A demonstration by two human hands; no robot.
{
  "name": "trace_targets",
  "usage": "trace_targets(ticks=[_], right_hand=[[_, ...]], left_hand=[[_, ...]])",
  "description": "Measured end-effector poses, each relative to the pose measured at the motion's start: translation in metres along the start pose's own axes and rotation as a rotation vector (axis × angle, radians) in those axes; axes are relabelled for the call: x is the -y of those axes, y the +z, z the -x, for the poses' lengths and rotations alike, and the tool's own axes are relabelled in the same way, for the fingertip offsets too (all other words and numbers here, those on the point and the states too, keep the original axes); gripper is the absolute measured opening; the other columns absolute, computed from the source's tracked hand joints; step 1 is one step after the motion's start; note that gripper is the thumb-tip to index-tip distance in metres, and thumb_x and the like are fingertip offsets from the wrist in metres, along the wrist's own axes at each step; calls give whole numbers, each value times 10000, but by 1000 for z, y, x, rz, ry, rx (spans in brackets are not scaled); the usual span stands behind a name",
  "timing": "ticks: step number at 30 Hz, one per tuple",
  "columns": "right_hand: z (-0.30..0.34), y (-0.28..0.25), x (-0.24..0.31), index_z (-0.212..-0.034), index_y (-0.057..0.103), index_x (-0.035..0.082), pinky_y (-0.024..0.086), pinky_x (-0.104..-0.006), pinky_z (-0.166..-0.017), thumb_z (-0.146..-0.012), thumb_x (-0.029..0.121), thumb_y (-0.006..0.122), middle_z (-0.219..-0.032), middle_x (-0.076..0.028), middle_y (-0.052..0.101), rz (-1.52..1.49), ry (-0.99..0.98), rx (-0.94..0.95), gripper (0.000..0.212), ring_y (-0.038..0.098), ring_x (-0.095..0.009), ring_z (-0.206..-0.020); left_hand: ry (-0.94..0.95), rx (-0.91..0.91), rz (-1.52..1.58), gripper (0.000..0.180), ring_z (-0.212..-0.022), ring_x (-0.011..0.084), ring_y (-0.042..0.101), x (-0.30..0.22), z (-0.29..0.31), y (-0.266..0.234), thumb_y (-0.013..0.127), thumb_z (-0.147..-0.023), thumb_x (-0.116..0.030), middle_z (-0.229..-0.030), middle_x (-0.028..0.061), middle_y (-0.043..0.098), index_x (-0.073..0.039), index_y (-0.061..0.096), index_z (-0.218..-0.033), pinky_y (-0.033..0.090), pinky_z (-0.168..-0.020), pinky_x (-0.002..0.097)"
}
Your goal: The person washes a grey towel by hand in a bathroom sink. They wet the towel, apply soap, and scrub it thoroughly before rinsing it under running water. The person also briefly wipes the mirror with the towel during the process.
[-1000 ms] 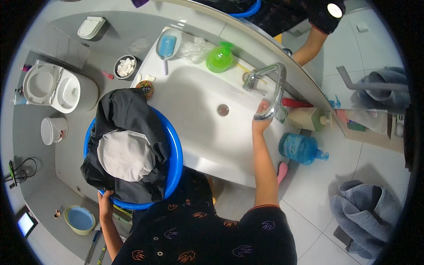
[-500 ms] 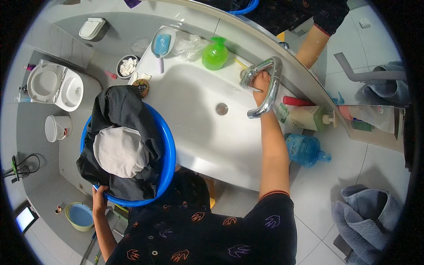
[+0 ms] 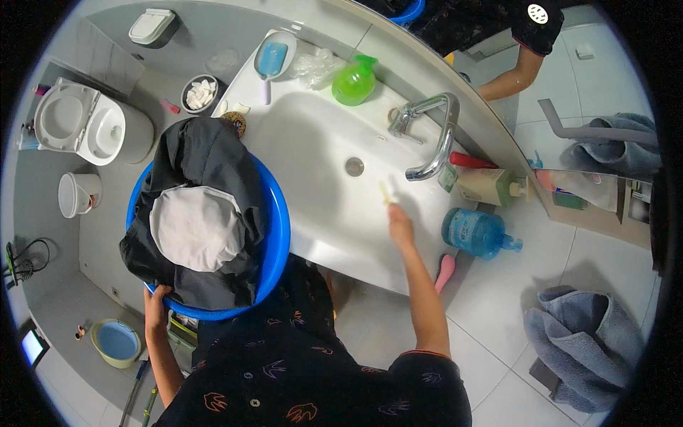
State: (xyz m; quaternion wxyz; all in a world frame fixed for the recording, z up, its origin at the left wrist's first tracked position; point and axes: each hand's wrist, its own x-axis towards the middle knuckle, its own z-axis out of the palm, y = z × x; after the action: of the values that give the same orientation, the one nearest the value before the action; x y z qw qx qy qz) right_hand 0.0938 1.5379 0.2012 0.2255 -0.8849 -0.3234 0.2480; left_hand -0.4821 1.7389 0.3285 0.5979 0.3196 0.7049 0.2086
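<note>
Lettering: no words legible with certainty. Translucent blue plastic bottle (image 3: 473, 233), printed label with blurred characters. Round white plastic bucket (image 3: 70, 196), small reddish print, illegible. Black fabric sleeve (image 3: 530, 34) in mirror reflection, round white emblem (image 3: 538, 13), dark marks unreadable.

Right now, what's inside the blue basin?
The blue basin holds dark cloth bunched around a white cloth. Whatever lies beneath them is covered and cannot be seen.

Round blue basin (image 3: 281, 231), heaped dark garment (image 3: 203, 149) inside, white cloth (image 3: 198, 229) atop, slim pale-yellow item (image 3: 385, 192), blurred, over sink (image 3: 306, 171)
</note>
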Motion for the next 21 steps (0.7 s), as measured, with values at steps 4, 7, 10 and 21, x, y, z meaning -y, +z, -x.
trace_targets(ticks=[4,7,10,21], right_hand=[[-33,46,19,-987,508,17,478,-475,-621,-924,209,418,-713,-178,625,49,23,245,221,620,-373,-683],[-74,59,36,-1030,521,31,475,-511,-665,-913,219,413,-776,-199,639,474,-18,144,246,621,-397,-740],[-93,39,70,-1087,567,99,500,-451,-670,-916,225,409,-837,-135,661,662,-82,225,265,641,-338,-805],[-130,50,88,-989,665,134,518,-379,-720,-945,253,395,-942,-69,675,1077,-137,403,299,654,-249,-886]], left_hand=[[1,-1,16,283,-713,132,511,-10,-1,7,553,-716,-56,-807,12,502,-48,493,-992,442,-618,266],[-4,-18,1,285,-708,134,513,-5,-2,-1,561,-712,-59,-810,13,508,-41,496,-989,443,-619,264],[-7,-6,-6,290,-698,135,519,-9,2,0,571,-710,-65,-818,20,520,-30,502,-990,447,-623,267],[-50,-39,20,405,-778,145,502,-2,2,6,582,-704,-90,-885,38,511,-16,465,-1085,430,-688,270]])
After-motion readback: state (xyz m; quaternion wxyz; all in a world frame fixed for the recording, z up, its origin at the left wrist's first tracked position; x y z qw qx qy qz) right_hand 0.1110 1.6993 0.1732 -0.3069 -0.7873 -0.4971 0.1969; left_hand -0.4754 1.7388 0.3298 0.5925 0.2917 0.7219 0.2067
